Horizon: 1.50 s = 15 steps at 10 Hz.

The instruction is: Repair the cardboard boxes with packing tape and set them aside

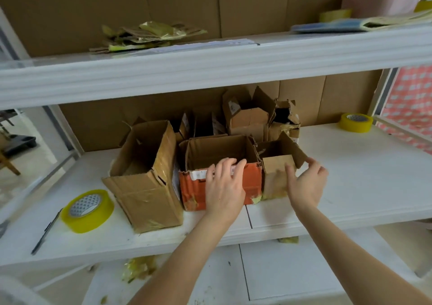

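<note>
Three open boxes in row on middle shelf (350, 176), mouths up. Left hand (224, 185) on orange box (253, 183), fingers (239, 164) near straight, tips over front rim; no grip. Right hand (306, 183) spread at small brown box (273, 171) just right of it: thumb on front panel, fingertips by raised right flap, not clamped as far as visible. Orange box long axis left-right, along shelf edge. Tape roll (87, 211) lies flat beyond tall box (145, 176), on left hand's side.
</note>
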Each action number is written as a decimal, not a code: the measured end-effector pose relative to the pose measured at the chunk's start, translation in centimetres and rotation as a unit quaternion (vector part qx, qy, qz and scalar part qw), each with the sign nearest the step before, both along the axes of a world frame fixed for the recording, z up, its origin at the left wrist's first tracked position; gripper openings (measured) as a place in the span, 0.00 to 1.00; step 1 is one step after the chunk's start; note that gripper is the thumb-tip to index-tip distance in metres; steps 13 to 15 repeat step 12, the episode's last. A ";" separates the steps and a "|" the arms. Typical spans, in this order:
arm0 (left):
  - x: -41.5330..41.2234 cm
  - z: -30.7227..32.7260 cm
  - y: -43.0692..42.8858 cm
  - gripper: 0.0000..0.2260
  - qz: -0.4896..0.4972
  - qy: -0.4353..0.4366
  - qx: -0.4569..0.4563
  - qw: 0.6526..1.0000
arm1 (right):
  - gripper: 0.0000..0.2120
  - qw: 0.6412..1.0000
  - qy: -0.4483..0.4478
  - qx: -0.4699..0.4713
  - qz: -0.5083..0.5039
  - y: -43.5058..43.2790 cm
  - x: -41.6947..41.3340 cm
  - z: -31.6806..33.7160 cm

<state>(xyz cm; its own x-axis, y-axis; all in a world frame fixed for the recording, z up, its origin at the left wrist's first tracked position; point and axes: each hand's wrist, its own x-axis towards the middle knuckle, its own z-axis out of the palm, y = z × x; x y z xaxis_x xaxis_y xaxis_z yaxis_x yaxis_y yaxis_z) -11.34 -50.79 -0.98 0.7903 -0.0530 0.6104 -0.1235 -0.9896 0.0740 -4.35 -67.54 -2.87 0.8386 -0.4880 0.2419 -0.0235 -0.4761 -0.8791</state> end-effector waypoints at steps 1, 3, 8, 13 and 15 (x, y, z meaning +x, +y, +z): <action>-1.9 0.8 1.2 0.27 0.023 -0.085 -0.011 0.996 | 0.23 0.971 -0.122 -0.175 0.103 2.0 -1.0 1.6; -4.3 4.2 6.6 0.37 0.202 -0.088 0.002 0.975 | 0.32 0.842 -0.088 -0.424 0.322 8.6 -1.7 2.7; -5.4 5.1 11.2 0.20 0.147 0.024 0.032 0.988 | 0.16 0.830 -0.066 -0.481 0.274 11.5 -2.5 2.4; -4.4 4.6 12.3 0.25 0.123 0.011 0.062 0.990 | 0.22 0.832 -0.020 -0.502 0.237 11.9 -2.6 3.1; -4.4 4.6 12.3 0.25 0.123 0.011 0.062 0.990 | 0.22 0.832 -0.020 -0.502 0.237 11.9 -2.6 3.1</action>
